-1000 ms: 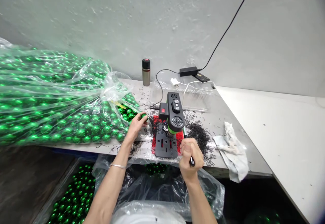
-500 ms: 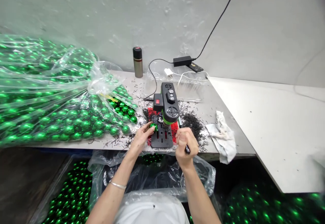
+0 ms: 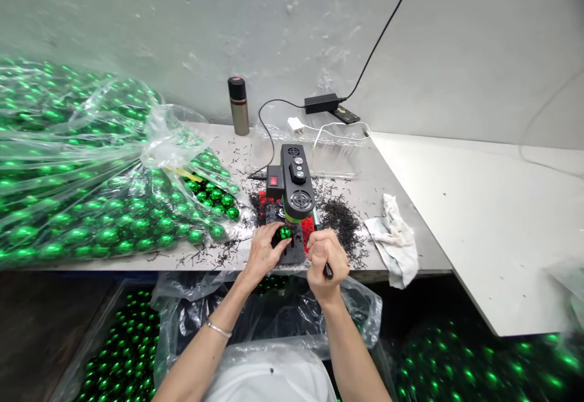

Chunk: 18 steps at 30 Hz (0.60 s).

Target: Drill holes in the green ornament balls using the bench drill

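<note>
A small black bench drill press (image 3: 297, 174) with a red switch stands on the table in front of me. Under its head, my left hand (image 3: 267, 250) pinches a shiny green ball (image 3: 285, 232) between thumb and fingers, over the black slotted base plate (image 3: 294, 253). My right hand (image 3: 326, 262) is wrapped round the black-gripped lever (image 3: 327, 270) at the press's right side. The drill head hides the tool tip, so I cannot tell whether it touches the ball.
A clear plastic bag of green balls (image 3: 82, 201) fills the table's left. Black shavings (image 3: 340, 225) lie around the press. A white rag (image 3: 395, 244) hangs over the front edge. A bottle (image 3: 239, 107) and a power adapter (image 3: 322, 103) stand behind. Below is a plastic-lined bin (image 3: 182, 304).
My left hand has moved right with the green ball, bringing it from the plate's left side to under the drill head. My right hand keeps its hold on the lever.
</note>
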Tool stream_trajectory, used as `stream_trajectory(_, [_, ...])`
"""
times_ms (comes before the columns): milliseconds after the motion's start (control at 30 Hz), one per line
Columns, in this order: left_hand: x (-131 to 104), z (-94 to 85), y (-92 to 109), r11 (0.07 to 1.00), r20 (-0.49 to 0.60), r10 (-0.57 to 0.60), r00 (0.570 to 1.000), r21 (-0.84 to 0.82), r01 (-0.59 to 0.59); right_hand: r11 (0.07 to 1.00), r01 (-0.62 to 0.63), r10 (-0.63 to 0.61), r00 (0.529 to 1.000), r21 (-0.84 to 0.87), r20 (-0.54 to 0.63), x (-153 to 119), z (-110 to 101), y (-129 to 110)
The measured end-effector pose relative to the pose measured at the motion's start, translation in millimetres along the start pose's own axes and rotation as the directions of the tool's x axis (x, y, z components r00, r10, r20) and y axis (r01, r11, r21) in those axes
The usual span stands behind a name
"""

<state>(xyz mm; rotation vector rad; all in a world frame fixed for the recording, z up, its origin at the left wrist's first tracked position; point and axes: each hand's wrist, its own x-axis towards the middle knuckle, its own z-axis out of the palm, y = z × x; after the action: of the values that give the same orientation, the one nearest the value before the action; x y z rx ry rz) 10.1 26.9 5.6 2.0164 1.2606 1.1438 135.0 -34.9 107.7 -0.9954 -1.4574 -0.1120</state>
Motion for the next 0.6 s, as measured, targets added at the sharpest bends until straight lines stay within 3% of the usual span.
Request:
stream_trajectory(200, [-1,-1.6,-4,0.998,0.066,-0.033,0.997,-0.053,0.036,1.000,-0.004,0.004,1.000,0.017,-0.026,-12,3,8])
stream_trajectory(333, [0,-2.7,-3,0.991,0.099,-0.081,0.992,-0.101,0.091,0.998,0.055,-0.056,0.998,-0.015,-0.035,-26,6,20])
stream_trajectory(467, [-1,-1.4,-3,0.987,0.094,-0.092,0.991,-0.124,0.103,0.994,0.072,-0.074,0.997,-0.081,-0.022,-40,10,31])
stream_trajectory(600, [-2,-0.5,-4,0.986,0.063,-0.073,0.995,-0.147,0.082,0.994,0.092,-0.098,0.991,-0.064,-0.088,-51,14,41])
